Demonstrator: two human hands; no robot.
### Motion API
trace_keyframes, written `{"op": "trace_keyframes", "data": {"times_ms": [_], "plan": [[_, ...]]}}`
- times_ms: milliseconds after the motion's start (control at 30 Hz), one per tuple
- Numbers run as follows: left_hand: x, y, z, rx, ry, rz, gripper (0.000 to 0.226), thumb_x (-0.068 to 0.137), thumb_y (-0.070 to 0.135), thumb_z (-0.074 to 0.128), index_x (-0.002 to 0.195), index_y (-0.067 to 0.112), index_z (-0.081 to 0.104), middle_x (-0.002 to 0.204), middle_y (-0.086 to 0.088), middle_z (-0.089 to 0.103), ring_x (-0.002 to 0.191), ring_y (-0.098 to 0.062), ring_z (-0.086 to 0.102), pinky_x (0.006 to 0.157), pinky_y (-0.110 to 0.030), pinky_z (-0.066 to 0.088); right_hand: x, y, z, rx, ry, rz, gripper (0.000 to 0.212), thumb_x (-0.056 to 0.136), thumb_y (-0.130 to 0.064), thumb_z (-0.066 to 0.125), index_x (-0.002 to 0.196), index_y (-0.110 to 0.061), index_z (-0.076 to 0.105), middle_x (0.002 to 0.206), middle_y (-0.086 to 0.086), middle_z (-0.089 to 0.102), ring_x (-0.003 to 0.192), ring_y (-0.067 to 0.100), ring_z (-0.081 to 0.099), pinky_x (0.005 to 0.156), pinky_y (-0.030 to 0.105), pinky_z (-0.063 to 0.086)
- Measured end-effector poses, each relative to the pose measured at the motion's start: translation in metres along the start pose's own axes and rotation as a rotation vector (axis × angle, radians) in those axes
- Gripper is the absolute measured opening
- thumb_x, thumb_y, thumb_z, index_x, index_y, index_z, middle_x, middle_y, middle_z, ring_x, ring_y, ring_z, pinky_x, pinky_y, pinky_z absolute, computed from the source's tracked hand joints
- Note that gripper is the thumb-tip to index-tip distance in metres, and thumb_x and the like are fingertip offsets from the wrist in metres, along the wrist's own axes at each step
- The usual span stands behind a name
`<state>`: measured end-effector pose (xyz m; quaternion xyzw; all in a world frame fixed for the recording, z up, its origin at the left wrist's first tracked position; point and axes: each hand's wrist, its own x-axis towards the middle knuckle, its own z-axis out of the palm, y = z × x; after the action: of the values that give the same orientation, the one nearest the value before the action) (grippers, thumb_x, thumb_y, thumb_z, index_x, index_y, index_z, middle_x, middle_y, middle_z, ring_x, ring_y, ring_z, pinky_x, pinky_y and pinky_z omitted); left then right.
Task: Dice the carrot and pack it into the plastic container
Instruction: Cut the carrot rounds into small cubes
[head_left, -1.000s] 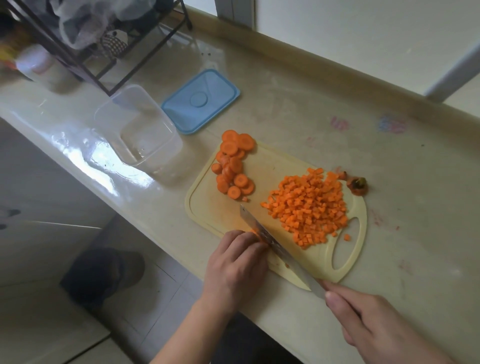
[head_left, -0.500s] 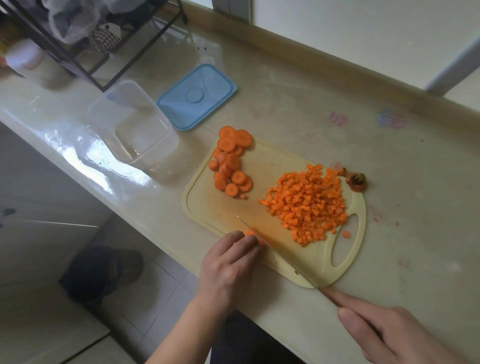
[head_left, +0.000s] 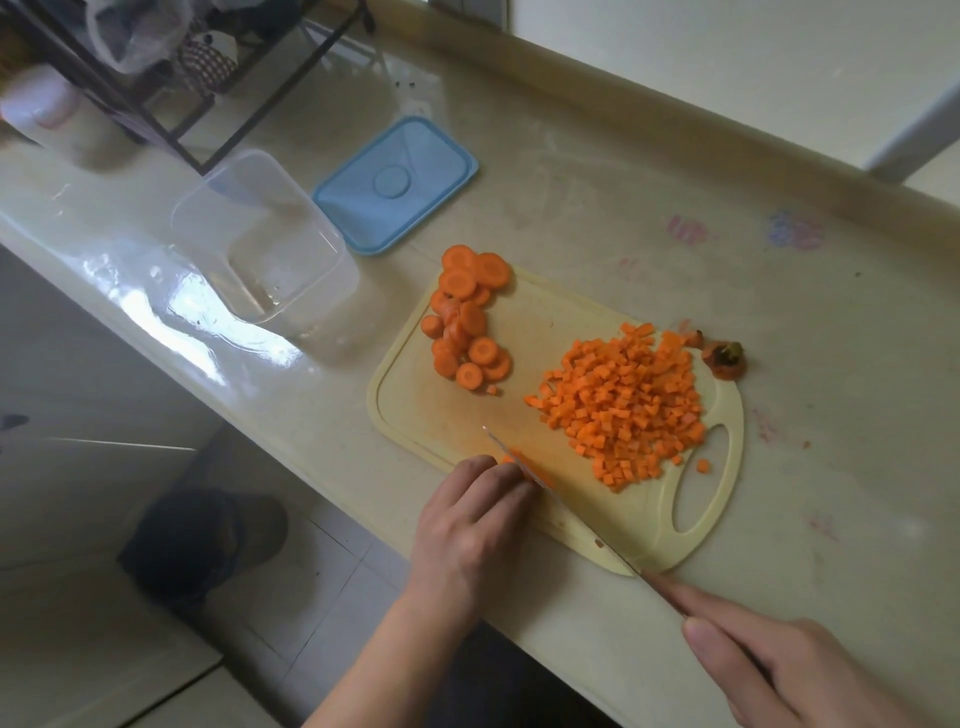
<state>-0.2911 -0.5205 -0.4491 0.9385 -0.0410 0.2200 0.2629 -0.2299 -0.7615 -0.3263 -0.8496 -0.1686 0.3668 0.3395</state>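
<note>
Head view, lower centre of the frame: left hand (head_left: 475, 525) curled over, fingertips (head_left: 511, 475) pinning a small carrot piece (head_left: 511, 460) at the near edge of the cutting board (head_left: 561, 322); right hand (head_left: 789, 670), lower right, wrapped round the handle of the knife (head_left: 561, 501), blade on edge and running just beside those fingertips. Biggest hazard by this reading: a nick, blade hard against the fingers with little carrot left to hold. Next: the piece rolling or squirting from under the fingers, off the near edge of the counter (head_left: 675, 218) to the floor. Also a board close to the counter's lip, liable to skid under a hard chop. Mid-frame, a heap of diced carrot (head_left: 623, 405) spread toward the board's handle hole, a stray cube or two near the rim, easily knocked off. Left of it, a stack of carrot rounds (head_left: 465, 317) not yet diced, one overhanging the board's far corner. Upper left, plastic container (head_left: 265, 244) with nothing in it, blue lid (head_left: 397, 184) beside it; packing not begun. Against the frame from a second ago: blade then tilted flat, broad side showing, now turned on edge and thin; heap, rounds, container and lid unmoved.
</note>
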Motion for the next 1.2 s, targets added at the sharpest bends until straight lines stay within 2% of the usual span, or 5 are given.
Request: {"op": "trace_keyframes", "data": {"times_ms": [400, 700, 900, 1033, 1200], "plan": [[-0.004, -0.002, 0.000, 0.013, -0.012, -0.012, 0.016, 0.093, 0.004, 0.066, 0.105, 0.000, 0.076, 0.107, -0.014, 0.071, 0.100, -0.033, 0.063, 0.090, -0.040, 0.054, 0.020, -0.016, -0.004, 0.082, -0.113, 0.008, 0.049, 0.086, -0.061, 0.031, 0.125, -0.043, 0.054, 0.050, -0.041, 0.048, 0.063, -0.018, 0.055, 0.057, 0.000, 0.035], [0.003, 0.001, 0.002, -0.003, 0.025, -0.015, 0.022, 0.100, 0.008, 0.057, 0.100, -0.001, 0.077, 0.105, -0.014, 0.072, 0.099, -0.031, 0.066, 0.088, -0.038, 0.056, 0.010, -0.020, -0.011, 0.088, -0.095, 0.061, 0.098, 0.050, -0.101, 0.011, 0.125, -0.052, 0.051, 0.053, -0.046, 0.046, 0.066, -0.022, 0.053, 0.059, -0.002, 0.034], [-0.001, -0.003, 0.004, -0.029, 0.010, -0.010, 0.021, 0.101, 0.008, 0.058, 0.104, -0.002, 0.077, 0.112, -0.013, 0.072, 0.104, -0.032, 0.066, 0.092, -0.038, 0.055, 0.023, -0.018, 0.002, 0.059, -0.080, -0.010, 0.055, 0.077, -0.084, 0.023, 0.116, -0.060, 0.054, 0.092, -0.054, 0.055, 0.097, -0.023, 0.055, 0.079, -0.005, 0.035], [-0.003, -0.003, 0.002, -0.044, 0.003, -0.031, 0.021, 0.101, 0.009, 0.058, 0.106, -0.001, 0.076, 0.109, -0.014, 0.071, 0.102, -0.033, 0.066, 0.090, -0.038, 0.055, 0.026, -0.025, 0.000, 0.092, -0.119, 0.019, 0.050, 0.088, -0.056, 0.027, 0.128, -0.040, 0.053, 0.052, -0.045, 0.047, 0.066, -0.022, 0.053, 0.060, -0.002, 0.034], [-0.004, -0.001, -0.001, -0.064, 0.065, -0.059, 0.017, 0.098, 0.008, 0.064, 0.098, -0.003, 0.076, 0.102, -0.015, 0.070, 0.097, -0.033, 0.065, 0.088, -0.036, 0.055, 0.016, -0.029, -0.005, 0.117, -0.165, 0.047, 0.047, 0.084, -0.049, 0.036, 0.129, -0.045, 0.051, 0.045, -0.026, 0.051, 0.049, -0.002, 0.052, 0.051, 0.007, 0.035]]}}
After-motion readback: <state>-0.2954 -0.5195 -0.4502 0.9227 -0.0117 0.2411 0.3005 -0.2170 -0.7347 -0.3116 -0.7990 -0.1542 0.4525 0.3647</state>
